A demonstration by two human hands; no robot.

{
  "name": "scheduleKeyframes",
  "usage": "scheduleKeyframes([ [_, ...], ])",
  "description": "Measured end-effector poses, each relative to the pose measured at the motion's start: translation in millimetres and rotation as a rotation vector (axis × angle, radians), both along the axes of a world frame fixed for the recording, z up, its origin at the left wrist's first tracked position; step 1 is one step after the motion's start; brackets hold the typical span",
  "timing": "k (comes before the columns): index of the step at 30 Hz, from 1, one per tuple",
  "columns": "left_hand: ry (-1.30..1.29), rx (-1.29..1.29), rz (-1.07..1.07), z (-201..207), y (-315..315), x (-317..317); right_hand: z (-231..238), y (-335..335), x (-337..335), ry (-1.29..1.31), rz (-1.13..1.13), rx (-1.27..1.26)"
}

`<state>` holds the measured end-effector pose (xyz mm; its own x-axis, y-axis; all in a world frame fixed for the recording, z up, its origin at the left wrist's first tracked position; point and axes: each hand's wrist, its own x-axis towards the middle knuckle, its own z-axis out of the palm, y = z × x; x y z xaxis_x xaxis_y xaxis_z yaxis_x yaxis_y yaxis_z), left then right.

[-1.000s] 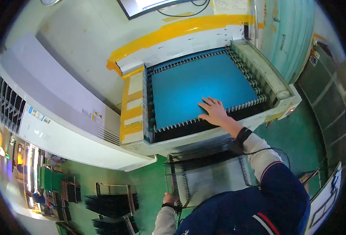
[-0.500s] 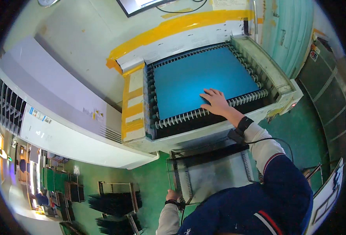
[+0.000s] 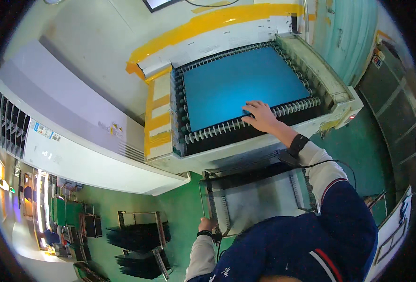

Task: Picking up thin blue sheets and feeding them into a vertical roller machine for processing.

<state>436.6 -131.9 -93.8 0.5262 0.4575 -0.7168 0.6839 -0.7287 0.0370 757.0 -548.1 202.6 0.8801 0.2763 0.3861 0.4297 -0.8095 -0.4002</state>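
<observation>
A flat blue panel (image 3: 236,84) lies on the rollers of a conveyor machine. My right hand (image 3: 260,116) reaches over the near row of ringed rollers (image 3: 217,131), its fingers spread at the panel's near edge. The fingertips look to be touching the panel or just over it. Down to the left, my left hand (image 3: 207,224) is closed around the near left corner of a wire rack (image 3: 223,207). That rack stands below the machine's front side, with dark toothed side strips and a greyish sheet surface in it. My torso hides its near part.
A long white air conditioner (image 3: 95,136) borders the machine on the left. Farther left, racks of dark panels (image 3: 137,237) stand on the green floor. Along the machine's front runs a pale metal edge (image 3: 245,157). A black cable (image 3: 335,161) trails from my right wrist.
The view has shifted, so the machine sits slightly higher. My right hand has drawn back toward me, from over the panel to its near edge. My left hand stays at the rack.
</observation>
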Motion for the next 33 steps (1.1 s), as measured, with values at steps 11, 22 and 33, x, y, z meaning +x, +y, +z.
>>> scheduleKeyframes([
  [11, 0.000, -0.013, -0.397, -37, 19, -8, 8, -6, -137, 0.286, 0.204, 0.447],
  [22, 0.030, 0.020, -0.471, -79, 43, -12, -34, -9, -225, 0.218, 0.247, 0.131],
  [33, 0.033, 0.012, -0.453, -97, 57, -8, -82, 8, -212, 0.446, 0.207, -0.376],
])
